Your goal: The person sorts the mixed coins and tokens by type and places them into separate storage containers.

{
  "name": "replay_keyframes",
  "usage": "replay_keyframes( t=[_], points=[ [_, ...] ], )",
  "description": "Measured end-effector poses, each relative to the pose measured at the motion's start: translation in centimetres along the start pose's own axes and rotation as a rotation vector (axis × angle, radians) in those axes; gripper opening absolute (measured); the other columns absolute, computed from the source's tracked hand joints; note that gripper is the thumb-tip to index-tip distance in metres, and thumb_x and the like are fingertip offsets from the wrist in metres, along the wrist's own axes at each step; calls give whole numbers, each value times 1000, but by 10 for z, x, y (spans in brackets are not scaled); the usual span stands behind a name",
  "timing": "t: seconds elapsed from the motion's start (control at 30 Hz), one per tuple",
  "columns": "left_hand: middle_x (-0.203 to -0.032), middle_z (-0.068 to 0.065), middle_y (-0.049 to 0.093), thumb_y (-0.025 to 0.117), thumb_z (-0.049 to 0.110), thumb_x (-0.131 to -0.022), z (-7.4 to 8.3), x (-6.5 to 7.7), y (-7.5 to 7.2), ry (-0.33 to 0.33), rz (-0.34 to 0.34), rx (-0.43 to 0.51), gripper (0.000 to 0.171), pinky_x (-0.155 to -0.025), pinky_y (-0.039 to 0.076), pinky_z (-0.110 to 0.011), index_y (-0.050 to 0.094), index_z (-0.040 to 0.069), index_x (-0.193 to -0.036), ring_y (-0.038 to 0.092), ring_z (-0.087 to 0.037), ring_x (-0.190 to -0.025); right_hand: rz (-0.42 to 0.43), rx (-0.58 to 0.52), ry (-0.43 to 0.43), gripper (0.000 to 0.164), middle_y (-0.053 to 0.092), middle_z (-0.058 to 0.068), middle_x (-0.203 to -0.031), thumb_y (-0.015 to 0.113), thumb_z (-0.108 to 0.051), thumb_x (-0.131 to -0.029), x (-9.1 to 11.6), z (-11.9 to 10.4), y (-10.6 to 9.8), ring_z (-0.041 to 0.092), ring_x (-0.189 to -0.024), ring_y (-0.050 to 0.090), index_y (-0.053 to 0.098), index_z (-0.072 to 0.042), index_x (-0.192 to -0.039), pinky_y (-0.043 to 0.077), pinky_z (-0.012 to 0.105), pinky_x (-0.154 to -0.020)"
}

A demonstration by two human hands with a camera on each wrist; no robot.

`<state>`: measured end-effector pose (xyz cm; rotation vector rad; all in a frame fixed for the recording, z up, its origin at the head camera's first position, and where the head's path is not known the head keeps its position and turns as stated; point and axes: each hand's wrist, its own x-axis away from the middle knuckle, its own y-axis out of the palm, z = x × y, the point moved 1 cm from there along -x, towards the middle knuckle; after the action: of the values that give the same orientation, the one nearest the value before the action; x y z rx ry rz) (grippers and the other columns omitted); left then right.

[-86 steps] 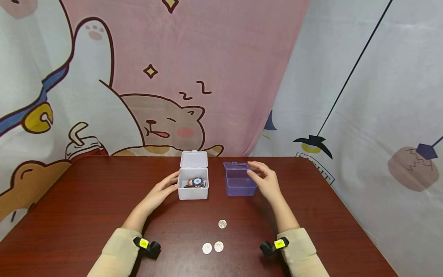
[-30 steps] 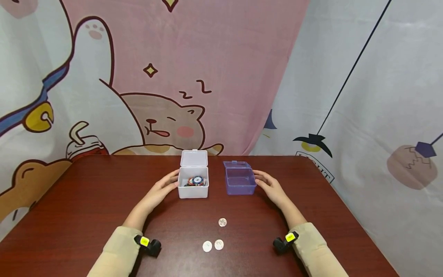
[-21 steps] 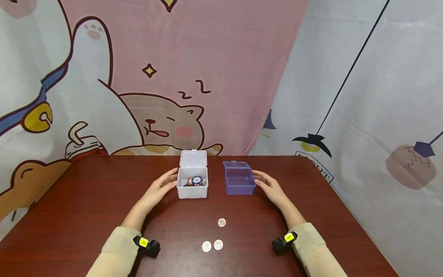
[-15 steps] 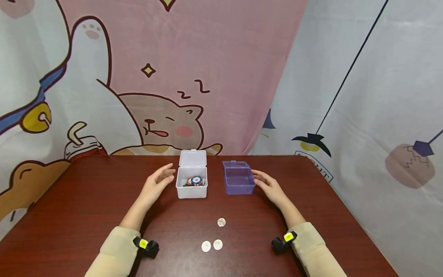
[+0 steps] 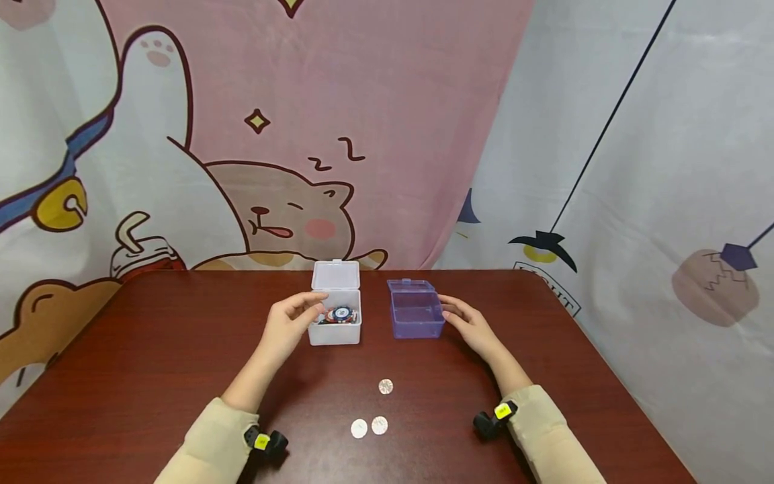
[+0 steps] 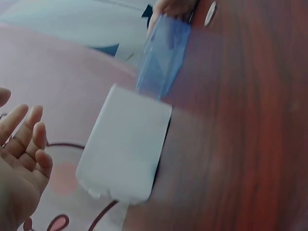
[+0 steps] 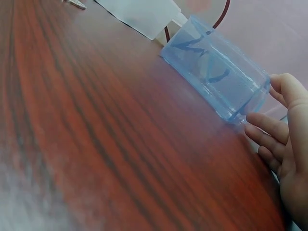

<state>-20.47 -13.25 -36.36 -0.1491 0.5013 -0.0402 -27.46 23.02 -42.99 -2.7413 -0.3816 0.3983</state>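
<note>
A white lidded box (image 5: 335,335) stands with its lid tipped back, and several colourful poker chips (image 5: 342,314) lie inside. My left hand (image 5: 289,331) hovers at its left, fingertips overlapping the opening in the head view. The left wrist view shows that hand's fingers (image 6: 20,142) loosely bent, with nothing held, and apart from the box. To the right, a see-through purple box (image 5: 417,329) also has its lid raised; no contents show in it. My right hand (image 5: 474,331) is at its right side, and in the right wrist view relaxed fingertips (image 7: 267,127) are right at its end wall.
Three small round silvery discs lie on the brown table (image 5: 151,376) in front of the boxes: one disc (image 5: 385,386) farther back, a plain disc (image 5: 359,428) and a patterned disc (image 5: 379,425) nearer. A printed curtain (image 5: 387,134) hangs behind the table.
My right hand came down from the purple box's lid to its side and has stayed there. My left hand drew off the white box's side, then moved right over its opening.
</note>
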Motion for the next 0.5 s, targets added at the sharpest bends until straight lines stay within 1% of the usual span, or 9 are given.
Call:
replay_keyframes(
  t=[0.03,0.17,0.2,0.27,0.37,0.5],
  points=[
    [-79,-9,68,60,-9,-87,1,1,3,3,-16,3,19,-64,47,-19,66,-14,-105,59,-3,-72,2,1,0,42,54,27,-128,53,-10,-99,0,0,0,39,-120,49,47,0,-139,41,22,-89],
    [-90,-22,68,65,-4,-87,-14,4,16,-8,-96,5,19,-67,48,-20,67,-10,-105,60,-5,-74,1,-3,-5,42,55,27,-128,53,-10,-99,0,1,0,38,-120,50,47,1,-139,41,20,-89],
    [-91,-22,68,65,-2,-88,-18,4,19,-15,-123,0,19,-67,48,-20,68,-9,-105,60,-6,-75,1,-4,-8,42,55,27,-127,53,-10,-99,0,1,0,38,-120,50,47,1,-139,41,20,-89],
    [-94,-17,69,68,3,-88,-27,5,25,-19,-182,-22,20,-67,48,-22,70,-5,-106,60,-10,-75,2,-6,-9,42,55,27,-127,53,-9,-99,0,1,0,38,-120,50,47,1,-139,41,19,-88],
    [-94,-9,69,69,8,-88,-30,9,32,-27,-284,-57,21,-67,48,-25,71,0,-107,59,-14,-77,3,-12,-14,42,54,28,-127,54,-9,-98,0,2,0,39,-120,49,47,1,-138,41,18,-88],
    [-89,-2,68,70,12,-87,-36,14,39,-27,-408,-84,23,-68,48,-29,71,4,-109,59,-15,-79,-2,-20,-15,42,54,28,-127,54,-9,-98,-1,2,1,40,-120,49,47,2,-138,41,18,-88]
  ],
)
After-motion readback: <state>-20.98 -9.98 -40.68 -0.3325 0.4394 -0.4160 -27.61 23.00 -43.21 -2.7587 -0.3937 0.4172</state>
